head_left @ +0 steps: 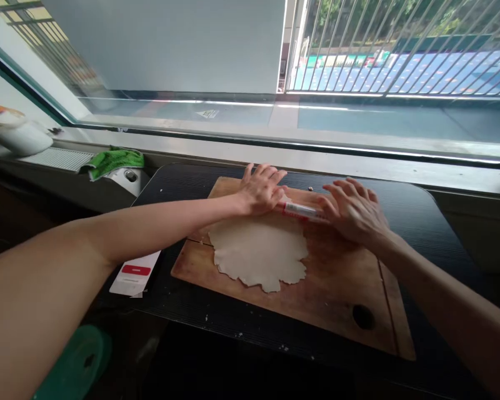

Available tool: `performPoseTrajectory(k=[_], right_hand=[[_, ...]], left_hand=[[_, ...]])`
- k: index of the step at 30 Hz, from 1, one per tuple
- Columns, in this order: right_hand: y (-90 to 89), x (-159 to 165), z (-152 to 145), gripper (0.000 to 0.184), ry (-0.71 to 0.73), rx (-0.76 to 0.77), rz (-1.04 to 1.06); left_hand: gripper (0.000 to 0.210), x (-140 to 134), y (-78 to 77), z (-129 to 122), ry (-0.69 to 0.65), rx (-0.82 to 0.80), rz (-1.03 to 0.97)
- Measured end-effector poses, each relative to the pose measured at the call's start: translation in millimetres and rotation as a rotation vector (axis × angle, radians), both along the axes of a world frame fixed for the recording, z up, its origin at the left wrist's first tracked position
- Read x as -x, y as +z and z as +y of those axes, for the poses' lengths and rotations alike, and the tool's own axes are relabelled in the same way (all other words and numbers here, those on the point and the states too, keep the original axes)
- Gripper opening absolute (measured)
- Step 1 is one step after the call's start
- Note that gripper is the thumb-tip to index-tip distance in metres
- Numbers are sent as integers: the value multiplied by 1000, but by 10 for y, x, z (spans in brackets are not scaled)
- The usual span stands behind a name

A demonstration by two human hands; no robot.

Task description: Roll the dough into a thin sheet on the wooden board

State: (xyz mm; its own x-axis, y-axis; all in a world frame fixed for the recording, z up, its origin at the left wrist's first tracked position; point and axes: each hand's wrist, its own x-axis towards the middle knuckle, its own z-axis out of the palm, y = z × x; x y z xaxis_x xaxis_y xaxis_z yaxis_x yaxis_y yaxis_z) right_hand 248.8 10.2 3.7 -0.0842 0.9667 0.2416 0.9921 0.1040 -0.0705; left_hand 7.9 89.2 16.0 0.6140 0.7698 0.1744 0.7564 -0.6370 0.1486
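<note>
**Rolling out the dough sheet (256, 253) w/ the printed tube (303, 211), two-handed**

Note the dough sheet lying flat on the wooden board (337, 278), L of ctr., w/ a ragged, lobed margin. Note also the printed tube laid across its far part, w/ a sliver of dough visible beyond. At the L end, see the left hand (261, 190): fingers extended & slightly parted, bearing down on the tube rather than wrapped around it. At the R end, see the right hand (353, 212): fingers spread wide, thumb side against the tube, likewise w/o a closed grip. Beneath both palms, cannot tell the exact contact.

For even thickness, prob. best to press equally thru both palms. Watch the R end esp.: held out over bare board, so apt to tip the tube if overloaded. Roll from ctr. outward, easing off just before the rim to avoid over-thinning. Between passes, turn the sheet a little, favouring the notched R side. Check underneath for sticking; dust lightly if tacky. Press down, not fwd., to avoid skidding the board on the dark surface (420, 216). Keep loose crumbs (283, 348) off the dough, & the L forearm clear of the phone (135, 272).
</note>
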Motion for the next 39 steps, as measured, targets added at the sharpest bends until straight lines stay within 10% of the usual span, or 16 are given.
performPoseTrajectory(k=[5,12,19,26,32,39], right_hand=[[104,-69,495,55,-211,72,89],[31,58,-179,44,53,65,-24],[168,-53,560,59,-313,86,105],[-15,-20,-4,57,-5,22,-46],[151,-72,603,64,-271,99,75],[42,45,-68,64,-39,143,-13]], left_hand=[[50,-225,103,358,208,34,-16],[44,106,-51,-180,-75,-35,-7],[51,-259,144,409,259,75,-10],[53,35,9,-39,26,45,27],[62,-290,158,481,272,152,70],[57,62,27,-21,6,109,88]])
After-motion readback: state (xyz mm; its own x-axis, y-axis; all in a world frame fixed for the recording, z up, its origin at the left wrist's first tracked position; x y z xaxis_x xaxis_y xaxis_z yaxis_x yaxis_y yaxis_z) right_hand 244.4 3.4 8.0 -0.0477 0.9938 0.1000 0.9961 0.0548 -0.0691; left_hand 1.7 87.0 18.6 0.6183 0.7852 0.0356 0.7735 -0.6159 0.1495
